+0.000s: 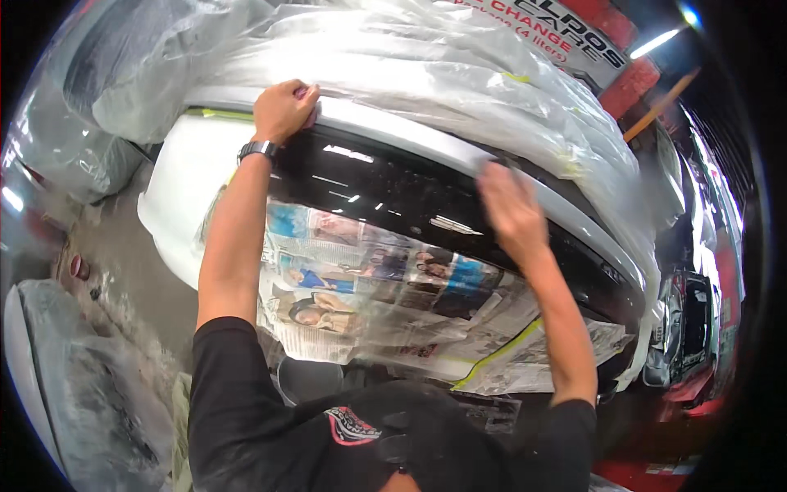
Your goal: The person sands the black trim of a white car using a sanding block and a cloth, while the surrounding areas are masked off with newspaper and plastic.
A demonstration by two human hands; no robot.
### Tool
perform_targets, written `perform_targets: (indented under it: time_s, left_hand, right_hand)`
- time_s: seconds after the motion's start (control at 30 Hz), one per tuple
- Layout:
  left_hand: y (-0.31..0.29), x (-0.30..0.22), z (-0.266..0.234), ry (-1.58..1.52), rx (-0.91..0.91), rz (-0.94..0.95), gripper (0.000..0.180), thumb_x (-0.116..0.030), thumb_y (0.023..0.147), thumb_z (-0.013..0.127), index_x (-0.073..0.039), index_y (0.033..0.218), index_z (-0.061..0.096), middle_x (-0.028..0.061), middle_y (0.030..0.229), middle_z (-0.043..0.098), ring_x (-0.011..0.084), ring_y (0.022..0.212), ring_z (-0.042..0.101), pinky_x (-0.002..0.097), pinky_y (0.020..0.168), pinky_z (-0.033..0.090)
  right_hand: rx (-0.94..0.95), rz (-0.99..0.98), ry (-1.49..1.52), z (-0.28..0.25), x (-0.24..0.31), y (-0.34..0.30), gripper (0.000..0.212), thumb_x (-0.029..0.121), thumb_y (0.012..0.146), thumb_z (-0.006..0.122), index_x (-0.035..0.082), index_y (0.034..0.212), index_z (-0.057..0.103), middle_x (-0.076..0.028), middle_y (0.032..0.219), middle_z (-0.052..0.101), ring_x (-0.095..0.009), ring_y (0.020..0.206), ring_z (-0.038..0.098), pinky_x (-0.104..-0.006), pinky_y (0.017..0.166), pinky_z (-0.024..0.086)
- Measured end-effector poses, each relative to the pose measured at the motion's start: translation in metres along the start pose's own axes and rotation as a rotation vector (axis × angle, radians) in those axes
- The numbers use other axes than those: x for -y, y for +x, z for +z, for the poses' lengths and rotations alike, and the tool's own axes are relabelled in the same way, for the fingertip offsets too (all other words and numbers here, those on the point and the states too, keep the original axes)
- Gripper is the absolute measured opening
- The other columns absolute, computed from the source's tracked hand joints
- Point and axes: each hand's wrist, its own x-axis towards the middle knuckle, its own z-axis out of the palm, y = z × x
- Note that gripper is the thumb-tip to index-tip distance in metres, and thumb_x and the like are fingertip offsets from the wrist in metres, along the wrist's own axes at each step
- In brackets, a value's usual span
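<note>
In front of me is a white car body panel (402, 123) with a glossy black band (369, 176) along it. Newspaper masking (393, 287) covers the part nearer to me, with yellow-green tape (500, 357) across it. My left hand (284, 111) is closed at the panel's far left edge, a dark watch on its wrist. Whatever its curled fingers hold, if anything, is too hidden to name. Further right, my right hand (512, 209) reaches over the black band to the white edge. Motion smears its fingers, and a dark patch by the fingertips cannot be made out.
Clear plastic sheeting (459, 74) drapes over the surface beyond the panel. More plastic-covered parts (82, 385) stand at the left. A small reddish cup (79, 266) sits on the stained floor (123, 238). A wooden stick (660, 105) leans at the upper right.
</note>
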Motion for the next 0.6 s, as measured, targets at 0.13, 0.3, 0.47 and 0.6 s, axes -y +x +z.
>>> perform_targets:
  time_s: [0.13, 0.3, 0.47, 0.6]
  left_hand:
    - [-0.002, -0.015, -0.004, 0.039, -0.002, 0.004, 0.044, -0.053, 0.086, 0.061, -0.012, 0.086, 0.078, 0.0126, 0.075, 0.073, 0.0344, 0.076, 0.071, 0.0430, 0.071, 0.055]
    - [0.001, -0.005, -0.002, 0.047, -0.031, 0.051, 0.048, -0.057, 0.086, 0.065, -0.010, 0.087, 0.078, 0.0109, 0.070, 0.072, 0.0316, 0.071, 0.071, 0.0401, 0.068, 0.055]
    - [-0.009, -0.006, 0.000, -0.239, -0.121, 0.136, 0.047, -0.047, 0.087, 0.076, 0.000, 0.097, 0.076, 0.0117, 0.068, 0.071, 0.0303, 0.066, 0.071, 0.0382, 0.064, 0.055]
    - [-0.043, 0.004, 0.024, 0.026, -0.566, 0.296, 0.053, -0.043, 0.083, 0.078, 0.001, 0.112, 0.074, 0.0201, 0.110, 0.072, 0.0380, 0.114, 0.062, 0.0521, 0.104, 0.043]
  right_hand:
    - [-0.091, 0.056, -0.059, -0.044, -0.029, -0.056, 0.042, 0.007, 0.082, 0.063, 0.000, 0.123, 0.066, -0.019, 0.134, 0.066, -0.035, 0.111, 0.068, -0.0490, 0.091, 0.052]
    - [-0.122, 0.015, 0.002, 0.023, 0.062, 0.105, 0.039, 0.013, 0.096, 0.055, -0.005, 0.129, 0.062, -0.019, 0.144, 0.059, -0.029, 0.132, 0.058, -0.0538, 0.118, 0.036]
    - [-0.043, 0.010, 0.182, 0.030, 0.059, 0.132, 0.048, 0.007, 0.093, 0.053, 0.002, 0.141, 0.054, -0.013, 0.152, 0.052, -0.029, 0.138, 0.053, -0.0550, 0.117, 0.037]
    - [-0.063, 0.199, 0.264, 0.002, 0.001, 0.018, 0.053, -0.003, 0.088, 0.057, 0.005, 0.141, 0.057, -0.016, 0.149, 0.054, -0.031, 0.139, 0.052, -0.0521, 0.114, 0.041]
